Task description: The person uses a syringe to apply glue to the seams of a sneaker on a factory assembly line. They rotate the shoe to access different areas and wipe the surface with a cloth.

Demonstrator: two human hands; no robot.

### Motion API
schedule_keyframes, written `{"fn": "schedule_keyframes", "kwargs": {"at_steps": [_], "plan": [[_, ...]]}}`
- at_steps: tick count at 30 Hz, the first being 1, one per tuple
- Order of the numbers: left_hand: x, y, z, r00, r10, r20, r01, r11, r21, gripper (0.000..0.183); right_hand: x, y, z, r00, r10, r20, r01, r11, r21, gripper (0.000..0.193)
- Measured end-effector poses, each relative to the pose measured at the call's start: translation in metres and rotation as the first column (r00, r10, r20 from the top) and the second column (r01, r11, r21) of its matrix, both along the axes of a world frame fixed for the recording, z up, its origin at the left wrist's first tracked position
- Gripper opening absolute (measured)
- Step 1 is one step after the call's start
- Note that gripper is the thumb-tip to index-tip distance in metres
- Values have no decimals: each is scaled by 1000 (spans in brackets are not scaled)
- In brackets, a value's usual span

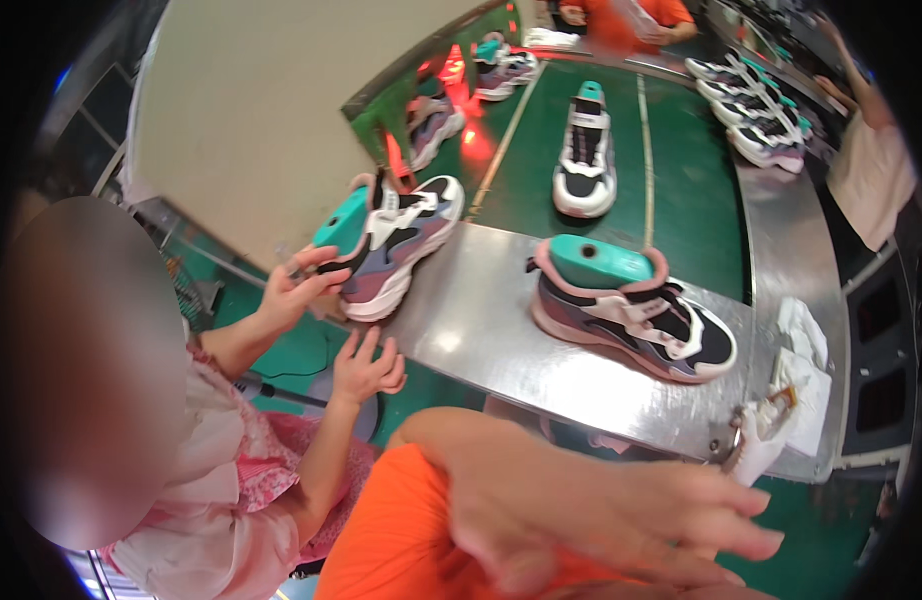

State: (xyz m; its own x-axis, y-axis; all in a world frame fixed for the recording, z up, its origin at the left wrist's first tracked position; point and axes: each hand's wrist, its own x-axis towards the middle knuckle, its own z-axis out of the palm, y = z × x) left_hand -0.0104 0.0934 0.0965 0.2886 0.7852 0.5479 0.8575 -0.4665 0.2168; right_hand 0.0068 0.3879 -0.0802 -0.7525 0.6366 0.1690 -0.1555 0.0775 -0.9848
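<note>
My left hand, coming out of an orange sleeve, stretches to the right across the lower middle, palm down. Its fingers are extended, somewhat blurred, and I see nothing in them. A strip of skin at the bottom edge below it may be my right hand; its fingers are hidden. Beyond my left hand, apart from it, a black, white and mauve sneaker stands on the metal table edge, toe to the right. A teal shoe last fills its opening. Nearest the fingertips is a crumpled white item.
At left, a co-worker's hands are at another sneaker with a teal last. One sneaker lies on the green belt. Several shoes line the right metal ledge. White paper lies at the right corner.
</note>
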Motion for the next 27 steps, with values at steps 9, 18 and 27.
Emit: {"fn": "schedule_keyframes", "kwargs": {"at_steps": [9,18,27], "plan": [[14,-11,-14,866,-249,433,73,920,384,86,4,-14,12,995,34,-93,-34,999,11,89],[-25,-70,7,755,0,655,-254,922,293,64,7,-25,26,990,32,-134,-42,997,-71,89],[-94,-40,1,418,901,116,-907,421,1,57,5,-23,24,998,12,-65,-15,999,-46,91]]}}
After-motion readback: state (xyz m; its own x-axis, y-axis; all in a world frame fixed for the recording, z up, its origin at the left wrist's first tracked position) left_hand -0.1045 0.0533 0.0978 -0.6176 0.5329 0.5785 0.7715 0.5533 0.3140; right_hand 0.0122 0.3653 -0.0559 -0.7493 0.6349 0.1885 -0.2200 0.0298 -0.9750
